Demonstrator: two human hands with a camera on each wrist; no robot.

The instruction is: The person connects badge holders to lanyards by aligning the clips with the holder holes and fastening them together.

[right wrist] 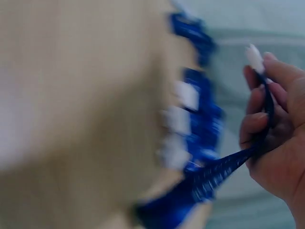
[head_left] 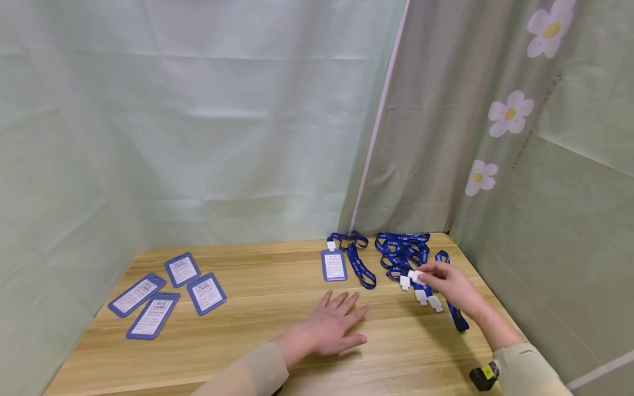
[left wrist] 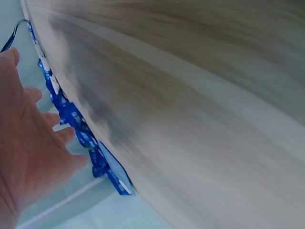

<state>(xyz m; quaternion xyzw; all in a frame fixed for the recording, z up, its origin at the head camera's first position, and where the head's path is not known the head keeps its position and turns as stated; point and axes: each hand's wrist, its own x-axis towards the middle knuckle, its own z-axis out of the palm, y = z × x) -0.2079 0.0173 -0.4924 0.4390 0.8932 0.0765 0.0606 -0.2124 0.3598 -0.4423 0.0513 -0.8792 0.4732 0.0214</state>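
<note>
Between thumb and fingers, my right hand point(head_left: 455, 289) pinches the white plastic clip point(right wrist: 255, 58) of a blue lanyard. Its printed strap point(right wrist: 214, 179) runs across the palm and hangs down toward the table. Just beyond that hand lies a heap of blue lanyards point(head_left: 402, 240), with several white clips point(head_left: 421, 297) at its near side. My left hand point(head_left: 334, 327) is spread over the table with fingers straight and holds nothing; whether it touches the wood I cannot tell. Beyond its fingertips lies a blue card holder point(head_left: 334, 266) joined to a lanyard point(head_left: 360, 268).
Several loose blue card holders point(head_left: 153, 316) with white cards lie on the left of the wooden table point(head_left: 257, 280). Pale curtains point(head_left: 238, 137) enclose the back and sides. A dark device with a yellow label point(head_left: 484, 377) is by the right sleeve.
</note>
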